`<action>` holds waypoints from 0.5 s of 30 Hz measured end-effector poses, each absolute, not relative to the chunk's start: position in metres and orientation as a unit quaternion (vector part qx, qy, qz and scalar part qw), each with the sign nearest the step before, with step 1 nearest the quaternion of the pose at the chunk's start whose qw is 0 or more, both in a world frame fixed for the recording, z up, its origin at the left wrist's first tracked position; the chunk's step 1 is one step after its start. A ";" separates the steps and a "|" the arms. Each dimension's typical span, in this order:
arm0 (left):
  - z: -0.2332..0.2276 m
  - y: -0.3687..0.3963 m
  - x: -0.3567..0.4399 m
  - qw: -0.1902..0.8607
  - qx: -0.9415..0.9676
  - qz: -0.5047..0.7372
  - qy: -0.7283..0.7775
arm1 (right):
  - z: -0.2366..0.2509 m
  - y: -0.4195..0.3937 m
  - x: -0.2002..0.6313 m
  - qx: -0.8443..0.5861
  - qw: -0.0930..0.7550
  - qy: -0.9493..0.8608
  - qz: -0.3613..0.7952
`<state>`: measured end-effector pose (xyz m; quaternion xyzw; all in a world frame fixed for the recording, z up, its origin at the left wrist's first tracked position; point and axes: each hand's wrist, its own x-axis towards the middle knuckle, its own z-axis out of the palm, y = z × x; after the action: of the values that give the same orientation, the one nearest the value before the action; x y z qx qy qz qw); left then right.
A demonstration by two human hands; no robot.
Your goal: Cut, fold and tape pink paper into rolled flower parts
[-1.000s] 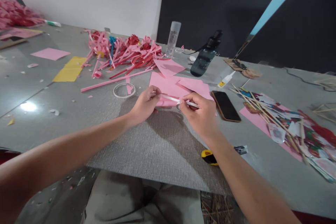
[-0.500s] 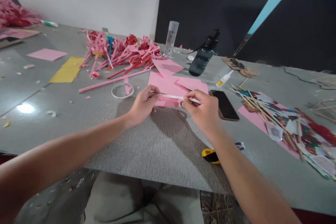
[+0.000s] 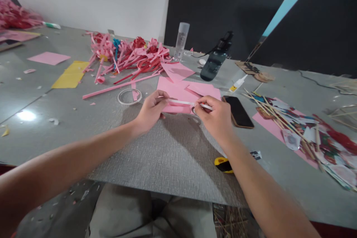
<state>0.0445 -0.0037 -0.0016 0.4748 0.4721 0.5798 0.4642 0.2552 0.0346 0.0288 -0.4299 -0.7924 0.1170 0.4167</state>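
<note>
A narrow white strip of tape [image 3: 181, 102] is stretched level between my two hands. My left hand [image 3: 153, 111] pinches its left end, thumb and fingers closed. At the other side my right hand [image 3: 213, 114] has its fingertips closed on the strip, and a white piece sticks out past them. A small dark curved edge shows by the right fingertips; I cannot make out what it is. Pink paper sheets [image 3: 174, 85] lie under and behind the strip. Left of my left hand, a roll of tape [image 3: 119, 98] lies flat on the grey table [image 3: 150, 160].
Pink and red paper strips [image 3: 134, 59] are heaped at the back. Behind the sheets stand a clear bottle [image 3: 181, 42] and a dark bottle [image 3: 214, 63]. To the right lie a phone [image 3: 238, 112], a glue bottle [image 3: 237, 84] and sticks [image 3: 281, 121]. A yellow-black cutter [image 3: 221, 164] lies by my right forearm.
</note>
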 end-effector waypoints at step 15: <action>-0.005 -0.002 0.044 0.476 0.468 0.585 0.461 | 0.022 0.039 0.257 -0.429 0.408 -0.800 0.098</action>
<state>0.0436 -0.0019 -0.0048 0.4677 0.4608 0.5852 0.4760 0.2572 0.0394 0.0222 -0.4288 -0.8001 0.0978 0.4079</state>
